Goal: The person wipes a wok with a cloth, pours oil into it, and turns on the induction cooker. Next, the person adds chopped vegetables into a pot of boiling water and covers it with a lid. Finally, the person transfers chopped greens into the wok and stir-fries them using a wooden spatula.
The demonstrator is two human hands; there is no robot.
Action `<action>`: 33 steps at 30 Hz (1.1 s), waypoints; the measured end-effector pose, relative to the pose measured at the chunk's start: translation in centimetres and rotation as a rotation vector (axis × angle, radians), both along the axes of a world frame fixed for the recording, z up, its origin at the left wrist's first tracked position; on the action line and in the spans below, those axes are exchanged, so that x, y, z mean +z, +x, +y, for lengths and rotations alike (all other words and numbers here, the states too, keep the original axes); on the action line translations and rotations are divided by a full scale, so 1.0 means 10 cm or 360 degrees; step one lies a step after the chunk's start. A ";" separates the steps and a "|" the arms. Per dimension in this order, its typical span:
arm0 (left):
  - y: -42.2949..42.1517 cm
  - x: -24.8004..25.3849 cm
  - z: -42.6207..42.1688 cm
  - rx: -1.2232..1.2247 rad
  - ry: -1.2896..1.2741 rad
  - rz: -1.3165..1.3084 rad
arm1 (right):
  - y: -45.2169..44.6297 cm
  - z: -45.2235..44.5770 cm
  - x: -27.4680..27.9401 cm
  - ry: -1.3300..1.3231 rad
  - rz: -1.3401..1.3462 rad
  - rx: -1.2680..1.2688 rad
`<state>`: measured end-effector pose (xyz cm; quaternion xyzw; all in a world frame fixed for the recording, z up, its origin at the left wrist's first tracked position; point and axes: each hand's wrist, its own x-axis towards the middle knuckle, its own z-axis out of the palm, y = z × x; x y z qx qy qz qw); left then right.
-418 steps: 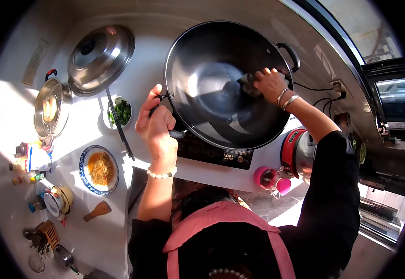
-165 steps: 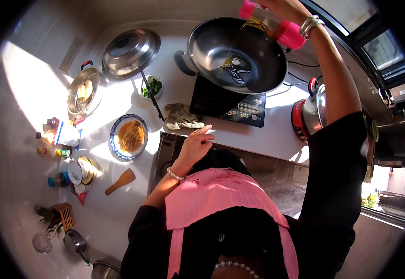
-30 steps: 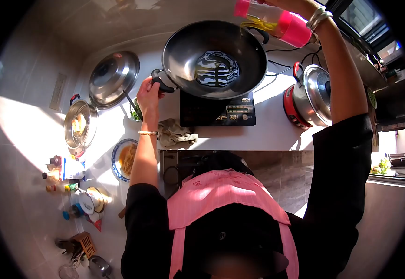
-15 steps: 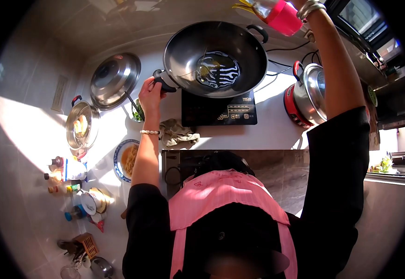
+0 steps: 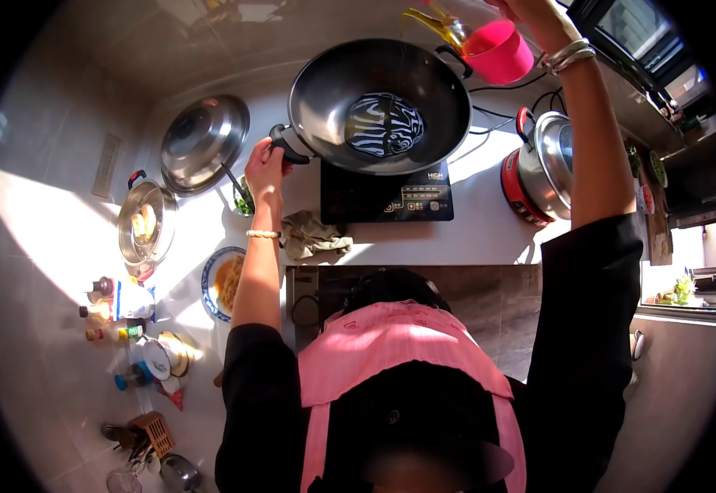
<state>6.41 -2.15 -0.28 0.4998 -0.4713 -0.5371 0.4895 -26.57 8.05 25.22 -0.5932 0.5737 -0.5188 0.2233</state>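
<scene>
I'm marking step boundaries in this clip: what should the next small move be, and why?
Probably the right hand should turn the slanted bottle upright and draw it away from the wok: oily liquid already pools on the wok's bottom, and no stream falling in can be made out. The left hand holds the wok's handle.

A black cloth top (image 5: 432,394) is worn, marked on the chest with a small round emblem (image 5: 394,416). The arms (image 5: 257,287) are covered to about the elbows by wide black sleeves (image 5: 584,287). Over the top, a faintly striped pink cloth apron (image 5: 403,353) with two straps (image 5: 512,435) is worn, and small reddish markings (image 5: 349,323) are seen on it. The left wrist (image 5: 267,217) is ringed by a bracelet of pale round beads (image 5: 263,234), the right by silver-coloured metal bangles (image 5: 568,56).
</scene>
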 end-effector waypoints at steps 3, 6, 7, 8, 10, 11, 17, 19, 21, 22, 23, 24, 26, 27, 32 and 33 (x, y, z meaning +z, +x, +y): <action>-0.01 0.05 0.03 0.0017 0.0034 -0.0068 | 0.09 0.22 -0.06 -0.0200 0.0183 -0.0097; 0.03 0.08 0.07 -0.0021 0.0017 -0.0081 | 0.01 0.24 -0.20 -0.0120 -0.0433 0.0015; 0.05 0.09 0.08 -0.0040 0.0013 -0.0049 | 0.04 0.27 -0.23 -0.0142 -0.0548 0.0006; 0.07 0.09 0.10 -0.0060 0.0009 -0.0017 | 0.03 0.28 -0.26 -0.0198 -0.0583 0.0018; 0.14 0.02 0.12 0.0127 -0.0246 -0.0009 | -0.03 0.35 -0.33 -0.0275 -0.0724 0.0024; 0.16 0.04 0.16 0.0221 -0.0372 0.0000 | -0.06 0.37 -0.38 -0.0312 -0.0792 0.0029; 0.06 -0.15 0.82 -0.0201 -0.1139 -0.0057 | -0.15 0.46 -0.59 -0.0606 -0.1154 0.0148; -0.23 -0.08 1.29 -0.0757 -0.1205 -0.0722 | -0.07 0.59 -0.59 -0.0702 -0.1152 0.0198; -0.48 -0.21 1.57 -0.1214 -0.1352 -0.0972 | -0.06 0.67 -0.63 -0.0750 -0.1169 0.0187; -0.58 -0.30 1.67 -0.1298 -0.1386 -0.1054 | -0.02 0.73 -0.62 -0.0747 -0.1183 0.0124; -0.67 -0.37 1.74 -0.1381 -0.1423 -0.1137 | -0.01 0.80 -0.62 -0.0747 -0.1197 0.0063; -0.75 -0.43 1.79 -0.1462 -0.1462 -0.1222 | -0.03 0.85 -0.64 -0.0735 -0.1202 0.0090; -0.90 -0.49 1.83 -0.1504 -0.1510 -0.1396 | -0.09 0.94 -0.67 -0.0765 -0.1146 0.0144; -0.97 -0.51 1.84 -0.1522 -0.1531 -0.1484 | -0.12 0.99 -0.69 -0.0778 -0.1119 0.0172; -1.19 -0.65 1.85 -0.1591 -0.1527 -0.1728 | -0.15 1.22 -0.68 -0.0785 -0.1050 0.0142; -1.21 -0.67 1.85 -0.1595 -0.1503 -0.1760 | -0.11 1.26 -0.65 -0.0766 -0.1068 0.0134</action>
